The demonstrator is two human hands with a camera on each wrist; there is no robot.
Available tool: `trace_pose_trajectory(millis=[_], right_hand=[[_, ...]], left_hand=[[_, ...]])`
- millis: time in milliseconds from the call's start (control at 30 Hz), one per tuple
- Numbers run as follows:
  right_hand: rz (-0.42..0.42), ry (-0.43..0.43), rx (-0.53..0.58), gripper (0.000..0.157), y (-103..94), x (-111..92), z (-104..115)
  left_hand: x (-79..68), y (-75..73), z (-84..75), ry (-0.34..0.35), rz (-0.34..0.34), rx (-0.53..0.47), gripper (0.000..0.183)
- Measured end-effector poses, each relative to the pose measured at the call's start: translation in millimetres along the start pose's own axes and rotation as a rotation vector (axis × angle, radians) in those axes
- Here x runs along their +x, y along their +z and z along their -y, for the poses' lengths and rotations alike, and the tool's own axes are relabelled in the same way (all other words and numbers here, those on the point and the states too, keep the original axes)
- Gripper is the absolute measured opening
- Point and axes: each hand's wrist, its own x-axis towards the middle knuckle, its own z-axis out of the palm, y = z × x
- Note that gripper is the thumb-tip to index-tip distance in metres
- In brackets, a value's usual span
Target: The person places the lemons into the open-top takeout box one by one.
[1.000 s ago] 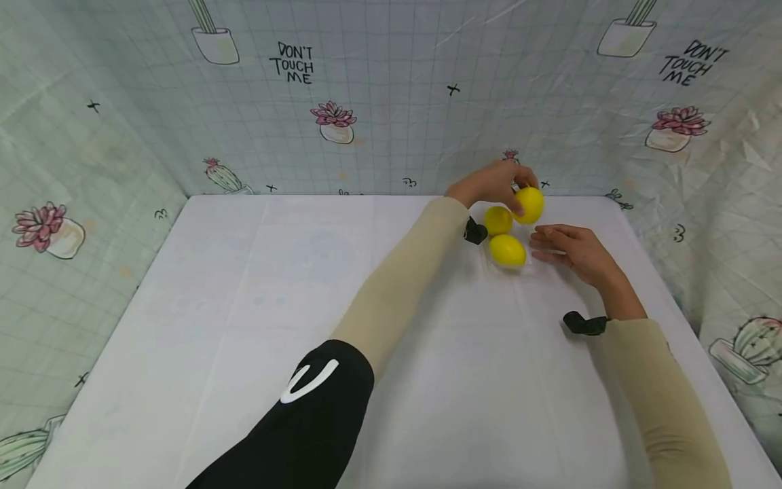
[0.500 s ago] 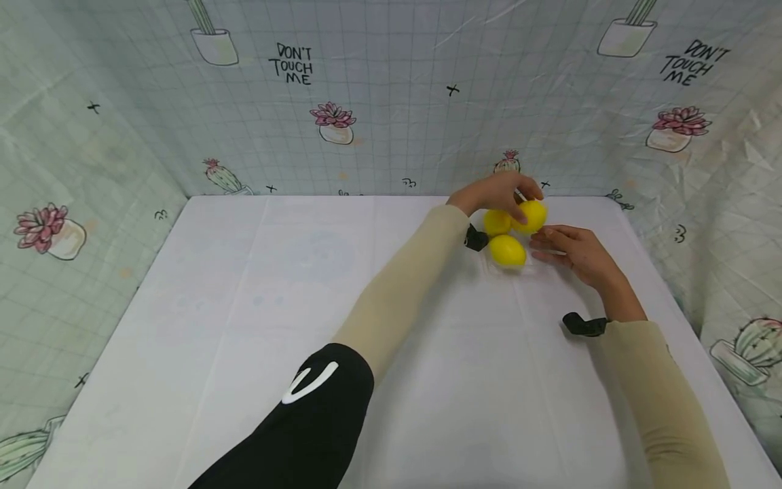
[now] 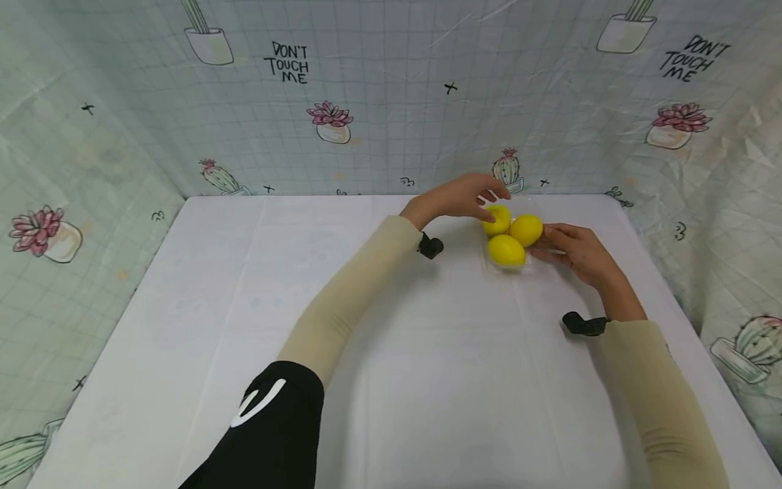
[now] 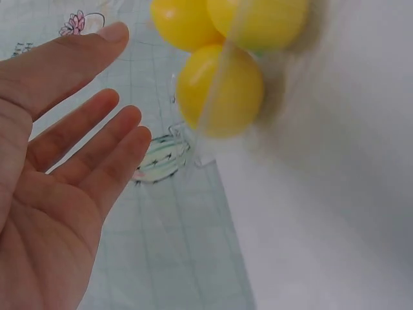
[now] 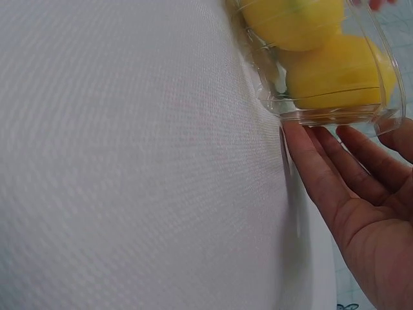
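Three yellow lemons lie close together in a clear plastic container [image 5: 332,117] at the back right of the table: a left one [image 3: 497,221], a right one [image 3: 526,230] and a front one [image 3: 506,252]. My left hand [image 3: 458,198] hovers at the left one's upper left, fingers spread and loosely bent. In the left wrist view nothing is in its palm, and a gap separates the fingertips from the lemons. My right hand [image 3: 574,251] is at the container's right side. Its nearly straight fingers [image 5: 316,168] touch the outer wall, with the thumb near the rim.
A white cloth covers the table [image 3: 427,380]. Behind it hangs a patterned curtain [image 3: 379,102] with cactus drawings, close beyond the container; more of it hangs at both sides. A black wrist device [image 3: 430,246] sits at the left wrist, another [image 3: 584,324] at the right.
My left hand has lowered a lemon into the container beside the other two, let it go and drawn back to the left. The right hand has stayed at the container's side.
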Motion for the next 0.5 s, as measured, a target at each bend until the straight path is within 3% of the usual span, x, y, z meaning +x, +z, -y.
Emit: trace_pose_trajectory(millis=[267, 500], right_hand=[[0.003, 0.000, -0.014, 0.066, -1.2, -2.8, -0.6], [-0.011, -0.007, -0.064, 0.070, -1.7, -8.6, 1.1]], left_hand=[[-86.2, -2.1, 8.7, 0.000, -0.062, 0.275, 0.043], [-160.4, -5.8, 15.6, -0.064, -0.130, 0.364, 0.046]])
